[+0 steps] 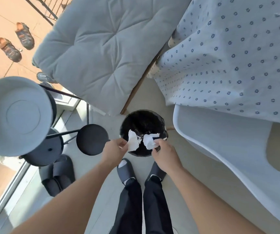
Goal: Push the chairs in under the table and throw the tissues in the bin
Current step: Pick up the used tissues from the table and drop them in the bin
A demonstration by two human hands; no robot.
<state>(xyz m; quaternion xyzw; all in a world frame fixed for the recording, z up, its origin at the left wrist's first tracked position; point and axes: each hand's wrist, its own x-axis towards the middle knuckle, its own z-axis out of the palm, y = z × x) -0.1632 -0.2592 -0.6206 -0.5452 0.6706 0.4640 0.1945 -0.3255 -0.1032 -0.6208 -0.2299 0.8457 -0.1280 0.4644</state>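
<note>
A round black bin (142,119) with a dark liner stands on the floor just ahead of my feet. My left hand (114,148) pinches a crumpled white tissue (133,140) over the bin's near rim. My right hand (163,153) grips a second white tissue (150,141) beside it, also above the opening. A white moulded chair (228,149) stands at the right, its seat partly under the table's flowered cloth (228,56). A grey cushioned chair (93,53) stands beyond the bin, beside the table.
A black lamp stand with a round white shade (16,114) and black discs (92,139) stands at the left. Dark slippers (56,174) lie on the floor near a glass door; sandals (16,41) sit outside on the orange tiles.
</note>
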